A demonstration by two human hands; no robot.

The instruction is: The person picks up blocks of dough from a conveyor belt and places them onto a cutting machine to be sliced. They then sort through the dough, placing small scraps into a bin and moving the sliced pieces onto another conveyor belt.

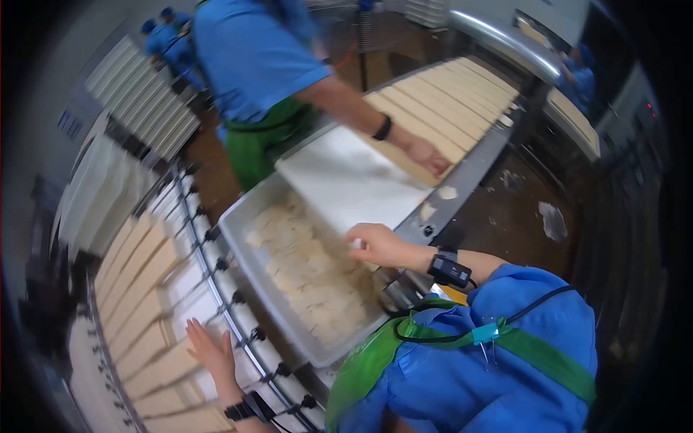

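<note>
My left hand [209,353] is open with its fingers spread, over the conveyor on the left beside the pale, cream-coloured strips [155,357]. My right hand [377,244] is closed above the near right part of a white plastic bin [234,227]. Something small and whitish shows at its fingertips, but I cannot make out what it is. Inside the bin lie pale, flat scraps [307,278], blurred by motion. Touching the bin's far side is a white sheet or board [346,169] that slopes down from the belt.
A co-worker in blue [253,65] and a green apron stands across the bin, one hand [428,155] on the pale strips of the far belt [462,94]. The left conveyor has a metal rail [216,270] with black knobs. Stacked white trays [141,94] and other people stand behind.
</note>
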